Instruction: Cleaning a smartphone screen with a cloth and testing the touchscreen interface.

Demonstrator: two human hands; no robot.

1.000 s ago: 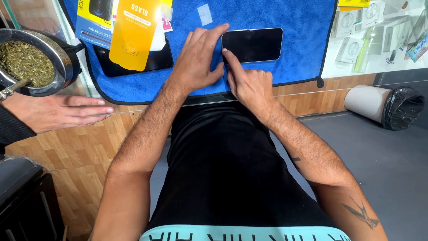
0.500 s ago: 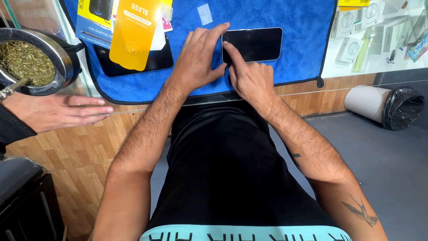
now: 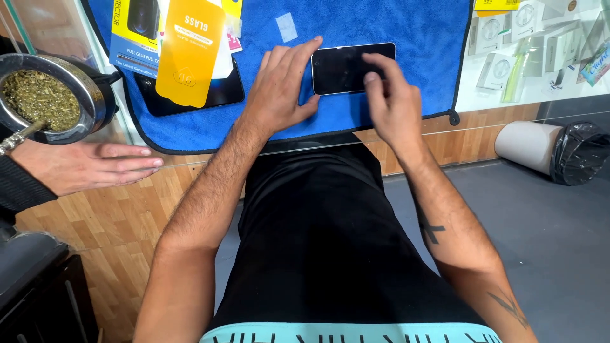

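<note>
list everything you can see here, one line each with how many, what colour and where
phone: one, black, lying flat on the blue cloth
cloth: one, blue, spread over the glass counter
yellow package: one, on the cloth's left part
small clear film: one, pale, on the cloth above the phone
metal cup of green herb: one, silver, far left
bin with black bag: one, on the floor, right
another person's hand: one, at the counter edge, left
left hand: steadies the phone's left end
right hand: fingers over the screen
</note>
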